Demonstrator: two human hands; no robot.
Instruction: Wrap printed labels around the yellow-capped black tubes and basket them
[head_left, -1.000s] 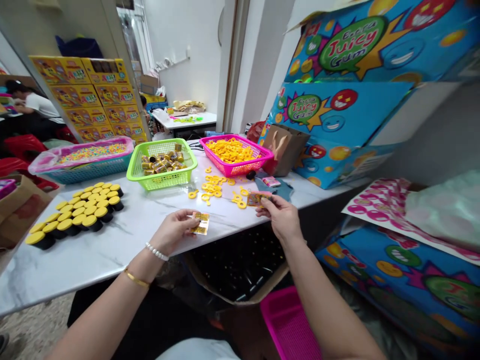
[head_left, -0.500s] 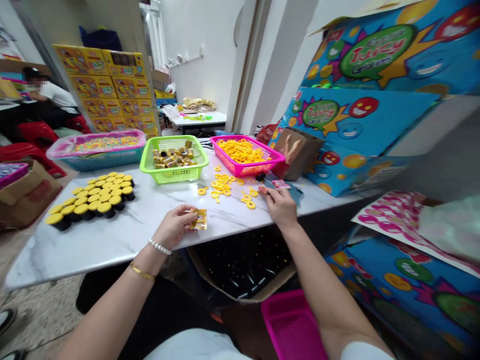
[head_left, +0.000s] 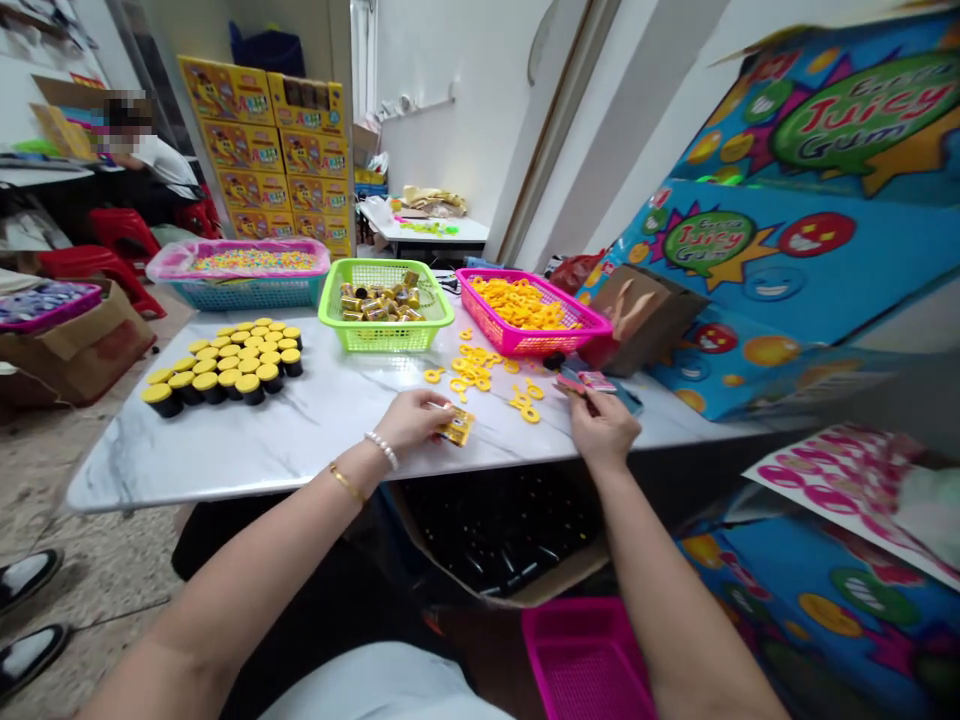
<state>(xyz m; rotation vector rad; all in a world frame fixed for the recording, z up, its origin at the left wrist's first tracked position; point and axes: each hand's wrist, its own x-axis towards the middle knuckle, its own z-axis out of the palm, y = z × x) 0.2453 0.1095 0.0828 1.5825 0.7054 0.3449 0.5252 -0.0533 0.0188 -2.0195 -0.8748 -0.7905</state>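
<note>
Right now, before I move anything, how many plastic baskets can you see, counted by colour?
Teal basket: 1
Lime green basket: 1
Magenta: 3 (magenta basket on the table, magenta basket below the table edge, magenta basket on the carton at left)
Total: 5
</note>
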